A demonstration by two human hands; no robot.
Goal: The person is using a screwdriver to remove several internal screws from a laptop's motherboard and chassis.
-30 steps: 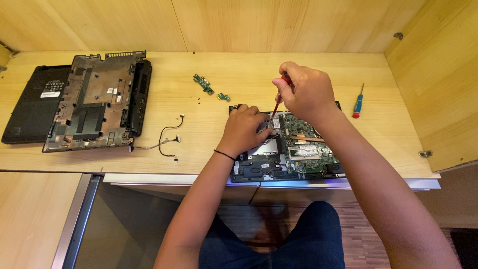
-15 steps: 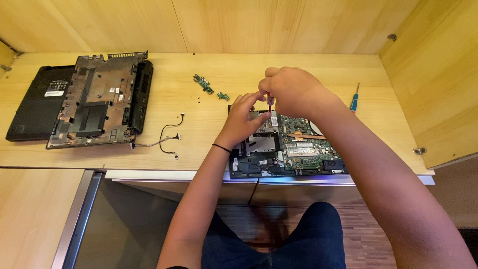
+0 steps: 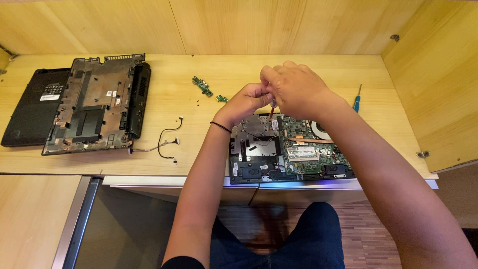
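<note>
Seen from above, a person sits at a pale wooden counter (image 3: 199, 164) boxed in by wooden walls at the far side and the right. Both hands meet over the far left part of an opened laptop (image 3: 289, 149), its circuit board bare. The laptop lies at the near edge of the counter, right of centre, its near side flush with that edge.

The right hand (image 3: 298, 89) has its fingers closed around a red-handled screwdriver (image 3: 271, 110), whose short visible part points down at the laptop. The left hand (image 3: 246, 102) is curled shut just beside it, touching the right hand; whether it also grips the tool cannot be told.

A blue screwdriver (image 3: 357, 98) lies on the counter to the right, near the side wall. Two small green boards (image 3: 203, 85) lie just left of the hands, toward the far wall. A thin loose cable (image 3: 169, 142) curls in the middle of the counter. At the far left, a black case shell (image 3: 99, 107) overlaps a flat black panel (image 3: 32, 107) that reaches the left edge of view.

Bare counter lies between the cable and the laptop, and along the far wall.
</note>
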